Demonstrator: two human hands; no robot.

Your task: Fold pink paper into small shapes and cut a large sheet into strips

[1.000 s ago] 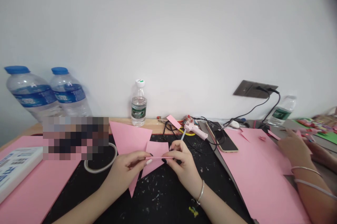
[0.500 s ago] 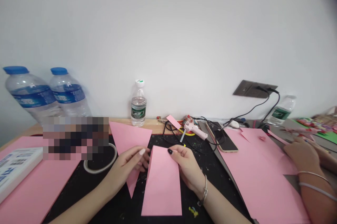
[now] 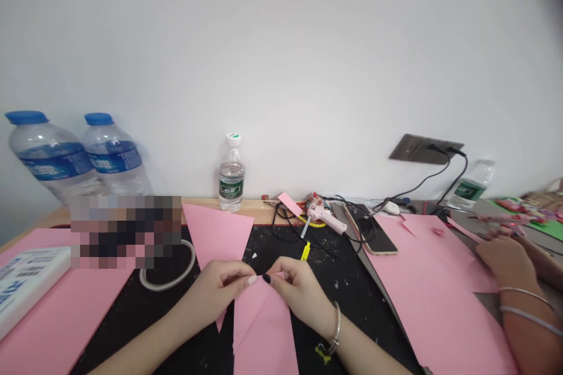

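My left hand (image 3: 217,290) and my right hand (image 3: 297,293) meet over a black cutting mat (image 3: 352,299). Both pinch the top of a pink paper sheet (image 3: 264,328) whose upper corners are folded inward to a point. The sheet runs down toward me off the bottom edge. My right wrist wears a silver bracelet (image 3: 336,322). A larger pink triangular sheet (image 3: 215,231) lies flat just behind my left hand.
A pink glue gun (image 3: 323,215), cables, a phone (image 3: 372,234) and a small water bottle (image 3: 231,174) sit behind. Two big bottles (image 3: 74,155) stand at left. A tape ring (image 3: 169,272) lies left of my hands. Another person's hand (image 3: 501,257) rests on pink sheets at right.
The pink sheet was opened out flat half a second ago; now its top corners are folded in and my hands have come together at its tip, a little nearer me.
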